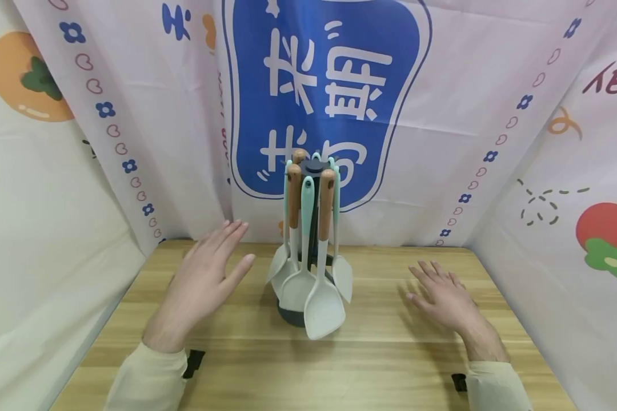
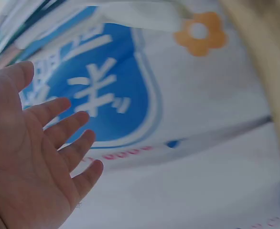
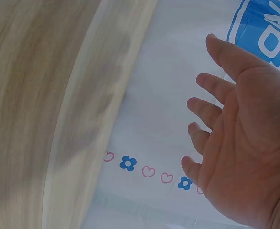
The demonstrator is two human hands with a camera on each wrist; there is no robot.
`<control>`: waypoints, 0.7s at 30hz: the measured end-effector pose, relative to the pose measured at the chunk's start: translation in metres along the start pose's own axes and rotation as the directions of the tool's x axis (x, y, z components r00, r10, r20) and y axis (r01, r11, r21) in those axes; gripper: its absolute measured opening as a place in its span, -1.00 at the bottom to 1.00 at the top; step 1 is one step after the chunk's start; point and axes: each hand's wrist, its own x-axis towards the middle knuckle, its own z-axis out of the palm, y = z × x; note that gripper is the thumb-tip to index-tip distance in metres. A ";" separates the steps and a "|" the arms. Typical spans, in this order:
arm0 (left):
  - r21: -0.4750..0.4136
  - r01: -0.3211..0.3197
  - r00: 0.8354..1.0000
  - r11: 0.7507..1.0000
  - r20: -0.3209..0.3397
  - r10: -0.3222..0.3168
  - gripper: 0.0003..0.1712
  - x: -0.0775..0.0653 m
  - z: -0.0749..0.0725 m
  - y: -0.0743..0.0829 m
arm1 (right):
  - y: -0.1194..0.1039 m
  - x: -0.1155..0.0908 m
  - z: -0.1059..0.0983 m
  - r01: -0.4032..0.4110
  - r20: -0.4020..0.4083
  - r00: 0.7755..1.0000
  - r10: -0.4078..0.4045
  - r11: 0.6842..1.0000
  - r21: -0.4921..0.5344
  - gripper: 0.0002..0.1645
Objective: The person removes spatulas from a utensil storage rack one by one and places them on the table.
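Note:
A utensil stand point(image 1: 291, 317) with a dark base and dark top stands at the middle of the table. Several white-headed utensils hang around it, some with brown handles and some with mint-green ones. Foremost is a turner point(image 1: 324, 311) with a brown handle. My left hand point(image 1: 200, 279) is raised left of the stand, fingers straight and thumb spread toward it, holding nothing. Farther off on the right, my right hand point(image 1: 444, 299) hovers over the table with relaxed fingers and nothing in it. Both palms show bare in the wrist views.
The wooden table point(image 1: 380, 365) ends at a printed white cloth point(image 1: 416, 188) hung behind the stand. More cloth walls rise at the left and right sides. A blue panel with white characters point(image 1: 319, 74) is printed on the back cloth.

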 end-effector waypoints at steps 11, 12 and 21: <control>-0.126 -0.240 0.928 0.963 -0.322 0.189 -0.30 0.041 -0.041 0.056 | 0.001 0.000 -0.001 0.006 -0.005 1.000 -0.006 1.000 -0.001 -0.11; -0.136 -0.253 0.921 0.958 -0.337 0.195 -0.31 0.045 -0.044 0.060 | 0.000 0.000 -0.001 0.007 -0.007 1.000 -0.007 1.000 0.000 -0.11; -0.185 -0.358 0.888 0.915 -0.370 0.273 -0.35 0.083 -0.056 0.096 | 0.000 0.000 0.000 0.001 0.005 1.000 -0.001 1.000 0.013 -0.09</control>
